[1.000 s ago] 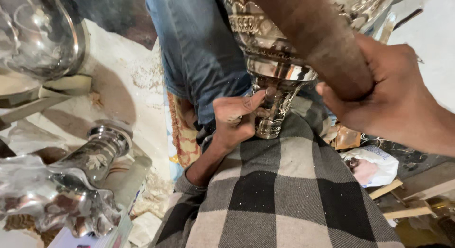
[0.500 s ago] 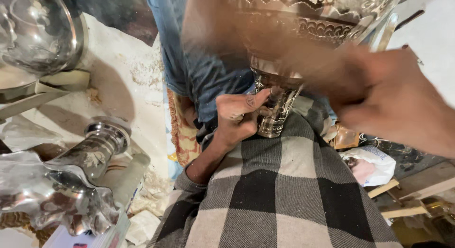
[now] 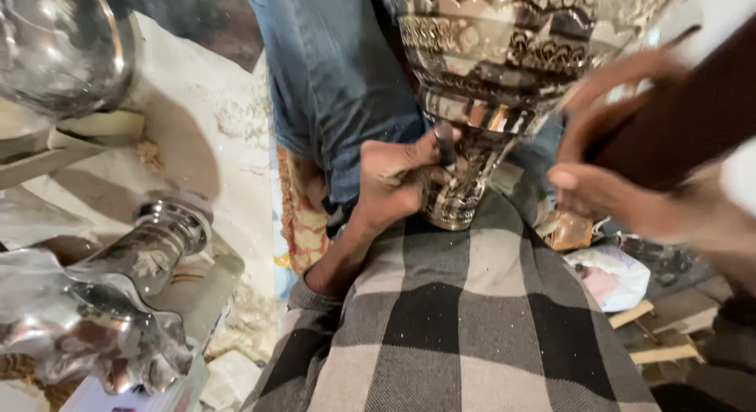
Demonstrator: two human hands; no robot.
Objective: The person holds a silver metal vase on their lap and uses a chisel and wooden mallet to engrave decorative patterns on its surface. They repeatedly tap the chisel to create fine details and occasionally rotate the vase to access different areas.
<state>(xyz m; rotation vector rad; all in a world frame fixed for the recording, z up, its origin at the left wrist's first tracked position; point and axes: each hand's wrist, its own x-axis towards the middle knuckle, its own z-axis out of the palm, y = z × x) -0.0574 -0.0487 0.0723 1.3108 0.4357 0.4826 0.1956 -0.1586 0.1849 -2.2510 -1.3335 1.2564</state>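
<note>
Two hands work on one big shiny metal cup (image 3: 504, 58) with patterns pressed into it. The left hand (image 3: 398, 176) is curled tight around the cup's thin stem (image 3: 461, 188), just under the wide bowl. The cup's foot rests on a grey and black checked cloth (image 3: 465, 325) over the person's lap. The right hand (image 3: 622, 168) is blurry, off to the side of the cup. Its fingers are wrapped around a thick brown stick (image 3: 685, 121). Beyond the left hand is a leg in blue jeans (image 3: 331, 73). Far out past the left hand lies another silver cup (image 3: 102, 302), tipped on its side.
</note>
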